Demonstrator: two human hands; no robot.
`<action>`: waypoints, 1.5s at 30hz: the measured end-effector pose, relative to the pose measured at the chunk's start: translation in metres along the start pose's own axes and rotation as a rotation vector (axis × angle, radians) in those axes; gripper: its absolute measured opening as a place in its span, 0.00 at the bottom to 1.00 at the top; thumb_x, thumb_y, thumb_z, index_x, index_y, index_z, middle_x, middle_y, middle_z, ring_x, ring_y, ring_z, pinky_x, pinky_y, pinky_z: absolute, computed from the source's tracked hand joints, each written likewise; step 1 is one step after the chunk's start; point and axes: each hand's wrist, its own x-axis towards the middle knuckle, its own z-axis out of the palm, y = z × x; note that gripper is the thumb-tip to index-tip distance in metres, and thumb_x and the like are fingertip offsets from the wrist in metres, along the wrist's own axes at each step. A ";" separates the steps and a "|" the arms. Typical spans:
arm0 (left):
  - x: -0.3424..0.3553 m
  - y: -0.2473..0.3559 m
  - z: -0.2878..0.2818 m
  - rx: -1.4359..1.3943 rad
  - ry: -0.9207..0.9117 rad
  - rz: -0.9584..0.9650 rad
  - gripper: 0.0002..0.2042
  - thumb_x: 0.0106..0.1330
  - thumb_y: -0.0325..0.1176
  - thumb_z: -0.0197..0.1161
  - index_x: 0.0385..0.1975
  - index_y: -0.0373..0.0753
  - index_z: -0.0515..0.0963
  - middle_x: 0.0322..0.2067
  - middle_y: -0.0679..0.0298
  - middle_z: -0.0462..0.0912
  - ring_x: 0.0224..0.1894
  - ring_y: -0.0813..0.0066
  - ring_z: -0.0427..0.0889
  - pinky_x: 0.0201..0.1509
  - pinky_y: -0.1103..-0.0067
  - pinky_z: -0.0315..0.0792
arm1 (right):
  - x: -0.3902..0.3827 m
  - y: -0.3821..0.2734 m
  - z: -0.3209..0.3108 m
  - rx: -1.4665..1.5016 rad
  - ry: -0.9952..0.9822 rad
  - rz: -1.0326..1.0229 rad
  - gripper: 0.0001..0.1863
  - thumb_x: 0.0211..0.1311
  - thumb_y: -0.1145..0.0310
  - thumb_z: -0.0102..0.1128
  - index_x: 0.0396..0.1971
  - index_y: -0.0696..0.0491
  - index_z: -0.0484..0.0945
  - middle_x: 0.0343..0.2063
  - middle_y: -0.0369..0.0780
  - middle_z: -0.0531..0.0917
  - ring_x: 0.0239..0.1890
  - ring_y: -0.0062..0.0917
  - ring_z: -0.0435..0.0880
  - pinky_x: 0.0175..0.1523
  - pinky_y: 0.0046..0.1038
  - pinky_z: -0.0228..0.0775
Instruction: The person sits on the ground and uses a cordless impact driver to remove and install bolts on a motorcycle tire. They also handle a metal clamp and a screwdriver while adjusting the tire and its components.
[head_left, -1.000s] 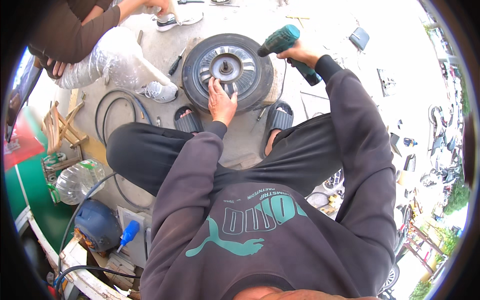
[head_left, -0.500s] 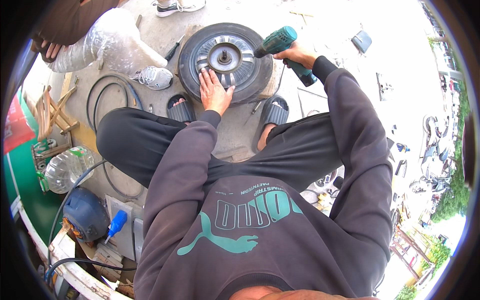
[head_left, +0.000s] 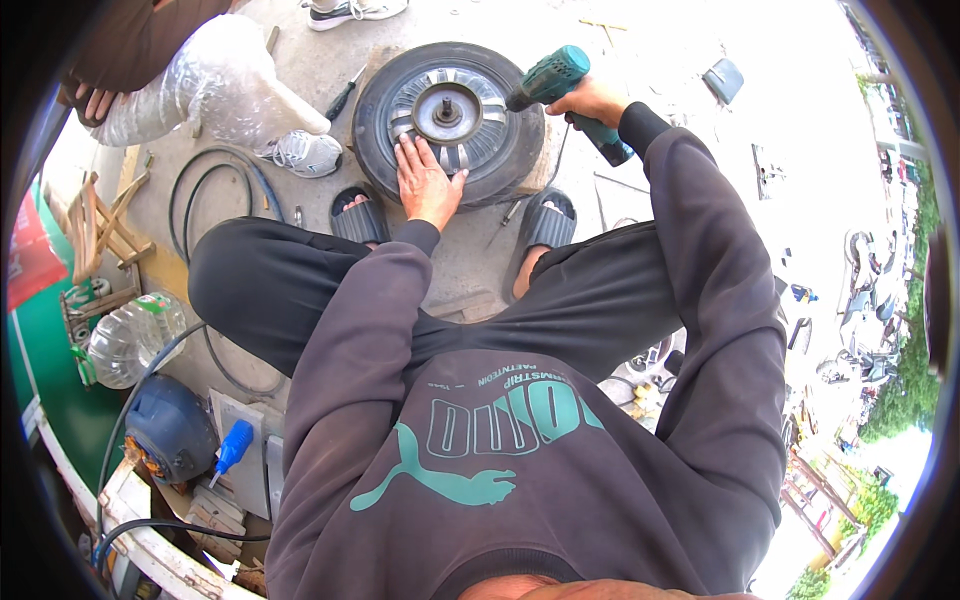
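Observation:
A wheel with a black tyre (head_left: 380,140) and a grey hub lies flat on a block between my feet, its axle (head_left: 447,112) pointing up. My left hand (head_left: 428,182) rests on the near side of the hub, fingers stretched out flat. In my right hand (head_left: 592,104) is a teal and black power drill (head_left: 556,76), gripped by its handle. The drill's nose is at the right side of the hub, near the rim edge; what its tip touches is too small to make out.
A screwdriver (head_left: 346,92) lies left of the wheel, another thin tool (head_left: 512,211) by my right sandal. A black hose (head_left: 180,205) coils at left, near a clear plastic bottle (head_left: 135,345) and a blue tank (head_left: 172,428). Another person's shoe (head_left: 308,154) stands at upper left.
Almost nothing differs. The view has shifted slightly; my left hand stays on the hub and the drill stays at its right side.

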 end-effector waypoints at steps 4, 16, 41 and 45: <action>0.002 0.001 -0.006 -0.122 0.040 -0.014 0.45 0.60 0.49 0.69 0.70 0.27 0.56 0.72 0.38 0.52 0.75 0.42 0.51 0.77 0.58 0.50 | 0.017 0.010 0.003 -0.378 0.062 -0.465 0.24 0.44 0.65 0.75 0.43 0.59 0.83 0.37 0.51 0.87 0.39 0.41 0.87 0.45 0.37 0.80; 0.120 0.134 -0.092 -0.775 0.201 0.243 0.19 0.68 0.42 0.59 0.47 0.30 0.78 0.45 0.42 0.81 0.50 0.46 0.80 0.56 0.62 0.73 | 0.042 -0.034 0.025 -0.998 -0.060 -0.529 0.11 0.51 0.61 0.66 0.34 0.49 0.86 0.34 0.43 0.87 0.39 0.32 0.87 0.47 0.36 0.77; 0.127 0.161 -0.069 -0.623 0.347 0.358 0.09 0.69 0.31 0.55 0.29 0.33 0.77 0.29 0.49 0.78 0.33 0.44 0.79 0.36 0.61 0.72 | 0.039 -0.049 -0.006 -0.826 0.036 -0.369 0.15 0.44 0.62 0.74 0.34 0.48 0.87 0.35 0.46 0.89 0.41 0.42 0.87 0.47 0.39 0.78; 0.127 0.158 -0.072 -0.592 0.232 0.341 0.12 0.73 0.36 0.55 0.38 0.32 0.76 0.37 0.48 0.79 0.41 0.44 0.79 0.45 0.61 0.72 | 0.041 -0.052 -0.019 -0.941 -0.037 -0.385 0.16 0.43 0.61 0.75 0.36 0.48 0.88 0.36 0.45 0.89 0.42 0.41 0.88 0.49 0.38 0.79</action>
